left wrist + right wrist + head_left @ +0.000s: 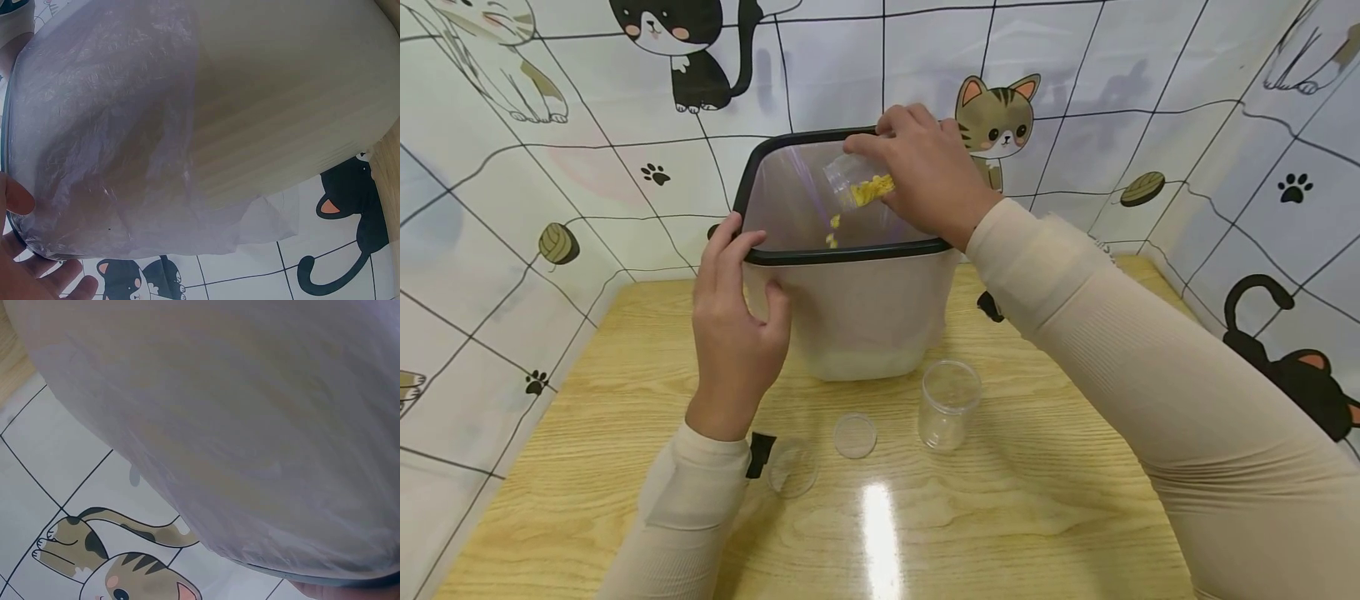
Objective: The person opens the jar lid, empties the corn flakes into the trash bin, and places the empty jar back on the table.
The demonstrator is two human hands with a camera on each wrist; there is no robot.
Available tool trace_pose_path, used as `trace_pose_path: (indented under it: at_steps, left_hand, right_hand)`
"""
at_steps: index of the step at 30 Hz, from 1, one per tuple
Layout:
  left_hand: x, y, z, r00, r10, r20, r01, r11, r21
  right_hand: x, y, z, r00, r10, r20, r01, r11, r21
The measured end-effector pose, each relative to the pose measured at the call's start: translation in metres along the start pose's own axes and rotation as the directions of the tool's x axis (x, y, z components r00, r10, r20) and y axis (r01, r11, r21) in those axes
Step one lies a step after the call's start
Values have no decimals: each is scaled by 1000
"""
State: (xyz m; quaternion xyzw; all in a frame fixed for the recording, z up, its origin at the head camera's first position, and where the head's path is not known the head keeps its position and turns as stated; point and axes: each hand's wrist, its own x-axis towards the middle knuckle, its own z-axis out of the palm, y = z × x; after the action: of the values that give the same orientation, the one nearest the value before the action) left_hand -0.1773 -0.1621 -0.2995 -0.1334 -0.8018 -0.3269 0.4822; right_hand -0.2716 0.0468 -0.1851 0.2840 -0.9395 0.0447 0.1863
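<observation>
In the head view a pale trash bin (pixel 865 317) with a black rim and a thin plastic liner stands against the back wall. My right hand (pixel 928 171) grips a small clear plastic jar (pixel 846 175), tilted over the bin's opening. Small yellow pieces (pixel 871 191) lie in the jar, and a few fall from its mouth. At the bin's front left corner, my left hand (pixel 737 333) holds the rim, fingers bent over it and thumb by the front wall. The liner (pixel 125 125) hangs down outside the bin in the left wrist view.
A clear jar (pixel 950 408) stands upright without a lid before the bin. A clear round lid (pixel 854 436) and a second clear disc (pixel 792 471) lie on the wooden table (pixel 1000 517). Cat-patterned sheeting (pixel 880 75) covers the walls behind and beside.
</observation>
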Motion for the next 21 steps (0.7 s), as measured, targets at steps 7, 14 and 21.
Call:
trace_pose_path:
  at_steps: [7,14,21]
  left_hand:
    - [-1,1,0,1000,-4,-1,4,1000,-6]
    - [-1,0,0,1000,-3,5,3,1000,-3]
    - [0,0,1,1000,-1,6,1,1000,-2]
  right_hand:
    - [1,0,0,1000,-6,-3,6,1000,-14]
    - [1,1,1,999,-23,-23,23,999,-29]
    - [0,2,2,998,-40,-41,38,998,-43]
